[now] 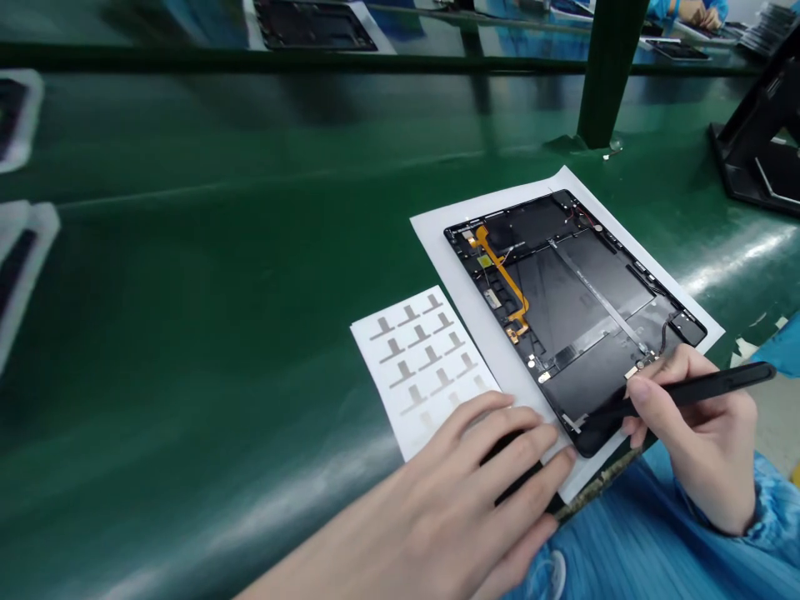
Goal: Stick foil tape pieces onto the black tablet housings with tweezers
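Note:
My right hand (700, 433) grips black tweezers (718, 385), their tips low over the near corner of an opened tablet (587, 292). A small grey T-shaped piece (573, 422) lies at that corner, by the tips. The tablet, with an orange flex cable (509, 283) and a pale ribbon strip (597, 292), rests on white paper (431, 233). My left hand (481, 492) lies with fingers stretched apart, fingertips at the paper's near edge. Something dark shows between those fingers; its kind is unclear. Beside it, partly under the hand, is a sheet of grey T-shaped stickers (418, 358).
A green-topped bench (218, 292) spreads beneath everything. A dark post (609, 75) rises behind the tablet, and a black stand (766, 142) is at right. Blurred white-edged items (25, 242) sit at far left. Across the bench, a co-worker's hands (700, 12) and another opened device (316, 25) appear.

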Motion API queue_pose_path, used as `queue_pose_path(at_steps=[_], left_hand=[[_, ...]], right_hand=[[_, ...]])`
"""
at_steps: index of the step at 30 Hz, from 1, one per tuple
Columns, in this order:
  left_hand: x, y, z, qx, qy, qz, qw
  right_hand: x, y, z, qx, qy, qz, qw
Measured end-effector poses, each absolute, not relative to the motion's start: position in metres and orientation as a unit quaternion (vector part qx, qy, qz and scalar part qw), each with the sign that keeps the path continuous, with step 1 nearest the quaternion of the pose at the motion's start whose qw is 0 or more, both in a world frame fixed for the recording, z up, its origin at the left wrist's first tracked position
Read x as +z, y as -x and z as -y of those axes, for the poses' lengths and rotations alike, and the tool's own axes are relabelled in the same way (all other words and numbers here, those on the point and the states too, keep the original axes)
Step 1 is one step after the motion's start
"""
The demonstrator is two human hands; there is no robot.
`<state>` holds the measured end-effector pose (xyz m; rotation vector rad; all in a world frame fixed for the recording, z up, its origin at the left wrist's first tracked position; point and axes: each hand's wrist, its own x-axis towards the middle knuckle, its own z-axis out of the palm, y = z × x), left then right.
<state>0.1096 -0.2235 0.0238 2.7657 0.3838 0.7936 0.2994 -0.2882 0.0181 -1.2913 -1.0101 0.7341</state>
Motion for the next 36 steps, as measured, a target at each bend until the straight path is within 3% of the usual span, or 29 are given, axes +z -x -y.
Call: queue_pose_path(at_steps=[17, 36], left_hand=[[0.023, -0.108, 0.222, 0.256, -0.947, -0.137, 0.134], [0.018, -0.103, 0.226, 0.256, -0.946, -0.143, 0.136]], right_hand=[[0.01, -0.289, 0.292, 0.233, 0.58, 0.466, 0.626], [0.011, -0.288, 0.292, 0.228, 0.575, 0.478, 0.624]])
